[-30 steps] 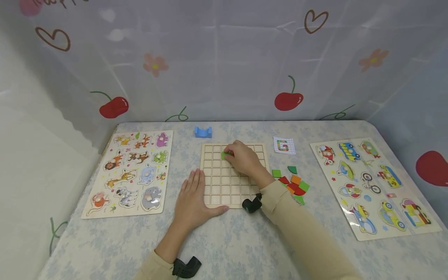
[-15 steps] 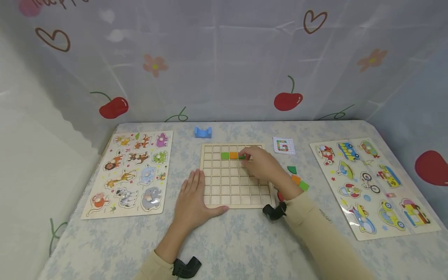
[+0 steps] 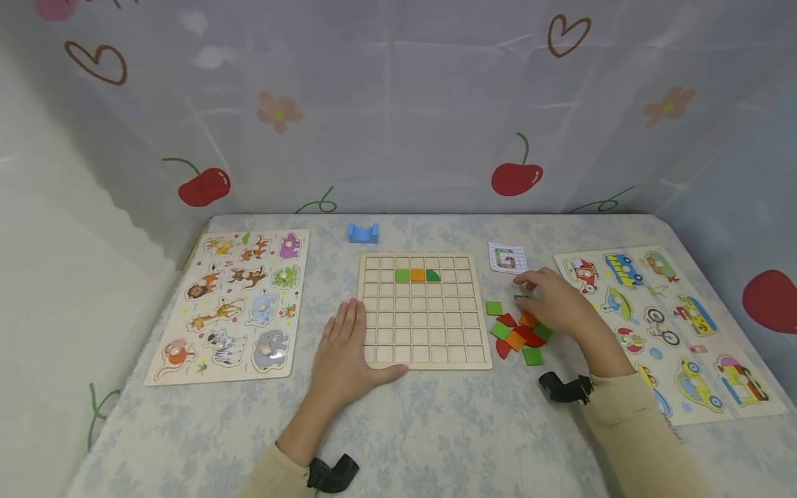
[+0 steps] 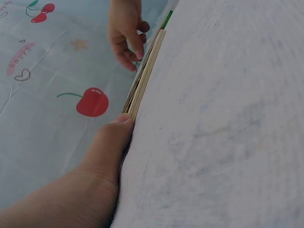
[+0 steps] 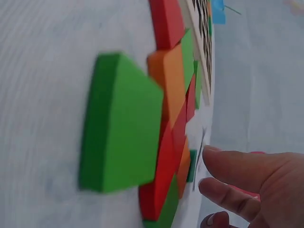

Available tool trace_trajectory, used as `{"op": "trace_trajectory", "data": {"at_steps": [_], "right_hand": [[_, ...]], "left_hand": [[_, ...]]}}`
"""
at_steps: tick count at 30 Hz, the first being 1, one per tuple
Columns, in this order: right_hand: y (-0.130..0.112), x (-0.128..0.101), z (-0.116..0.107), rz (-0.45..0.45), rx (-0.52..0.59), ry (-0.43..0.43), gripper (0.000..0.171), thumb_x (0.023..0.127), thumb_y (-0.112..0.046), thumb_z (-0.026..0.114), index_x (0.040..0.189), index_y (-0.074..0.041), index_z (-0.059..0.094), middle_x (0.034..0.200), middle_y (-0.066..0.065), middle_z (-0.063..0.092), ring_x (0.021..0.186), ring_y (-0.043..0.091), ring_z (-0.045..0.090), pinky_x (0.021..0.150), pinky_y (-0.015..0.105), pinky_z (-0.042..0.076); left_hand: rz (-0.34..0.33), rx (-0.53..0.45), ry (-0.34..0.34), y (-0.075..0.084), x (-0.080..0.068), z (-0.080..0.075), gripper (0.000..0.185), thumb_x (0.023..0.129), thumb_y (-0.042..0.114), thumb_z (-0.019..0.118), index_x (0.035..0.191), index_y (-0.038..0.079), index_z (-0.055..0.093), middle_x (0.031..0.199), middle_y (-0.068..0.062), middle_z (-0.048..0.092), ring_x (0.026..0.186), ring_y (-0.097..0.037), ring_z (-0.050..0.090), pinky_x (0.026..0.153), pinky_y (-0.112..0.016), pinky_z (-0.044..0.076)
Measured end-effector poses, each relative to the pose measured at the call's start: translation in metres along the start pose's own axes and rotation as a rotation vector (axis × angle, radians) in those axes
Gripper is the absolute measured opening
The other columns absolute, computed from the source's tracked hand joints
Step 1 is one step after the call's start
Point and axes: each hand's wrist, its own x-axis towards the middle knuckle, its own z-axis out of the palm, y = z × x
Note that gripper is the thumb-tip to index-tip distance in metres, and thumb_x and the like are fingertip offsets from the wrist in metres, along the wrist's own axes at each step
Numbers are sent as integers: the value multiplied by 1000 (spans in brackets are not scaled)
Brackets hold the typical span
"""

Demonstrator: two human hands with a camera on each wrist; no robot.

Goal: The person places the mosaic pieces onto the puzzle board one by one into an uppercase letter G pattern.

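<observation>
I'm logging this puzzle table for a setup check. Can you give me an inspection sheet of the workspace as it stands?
Surface: table under a pale floral cloth.
Job's things: grid board holding three tiles in its second row; loose tiles piled to its right.
Clutter: animal puzzle, vehicle puzzle, pattern card, blue block.
Hands: left hand flat against the board's edge; right hand over the pile, fingers loosely bent; grasp unclear.
Cables: nothing seen.
Surroundings: cherry-print curtain.

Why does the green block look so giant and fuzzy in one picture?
In the right wrist view the green block sits right by the lens, so it looms soft-edged; in the head view the pile of blocks looks small and sharp, though the table's edges bend.
</observation>
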Motion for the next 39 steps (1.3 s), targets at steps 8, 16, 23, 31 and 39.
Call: {"op": "trace_trajectory", "data": {"at_steps": [8, 16, 23, 31, 39], "right_hand": [[10, 2, 4, -46, 33, 18, 32, 96, -19, 63, 125, -6, 62, 115, 17, 59, 101, 31, 51, 88, 50, 50], [6, 7, 6, -25, 3, 10, 36, 96, -29, 64, 126, -9, 61, 105, 13, 61, 89, 25, 54, 72, 34, 49], [5, 4, 1, -30, 45, -36, 36, 92, -25, 71, 122, -6, 64, 106, 12, 58, 95, 27, 51, 76, 35, 45], [7, 5, 0, 2, 108, -24, 32, 91, -26, 73, 113, -9, 57, 105, 13, 59, 89, 26, 53, 67, 30, 46], [-6, 11, 4, -19, 234, 48, 31, 90, -29, 73, 113, -11, 62, 108, 16, 68, 90, 26, 60, 65, 29, 50]], "left_hand": [[4, 8, -2, 0, 0, 0, 138, 65, 93, 54, 159, 4, 8, 168, -12, 6, 157, -25, 2, 127, -46, 9], [5, 7, 3, 0, -1, -1, 137, 65, 93, 53, 159, 4, 9, 168, -12, 7, 157, -25, 3, 127, -46, 9], [0, 3, -3, 2, 0, -2, 137, 65, 91, 58, 159, 3, 10, 168, -12, 7, 156, -26, 3, 126, -47, 11], [-2, -3, -4, 2, 0, -2, 138, 65, 90, 59, 159, 3, 9, 168, -12, 7, 156, -26, 4, 126, -48, 11], [1, -7, 14, 1, 0, -2, 137, 64, 88, 62, 159, 3, 11, 168, -12, 9, 156, -27, 6, 126, -48, 12]]}}
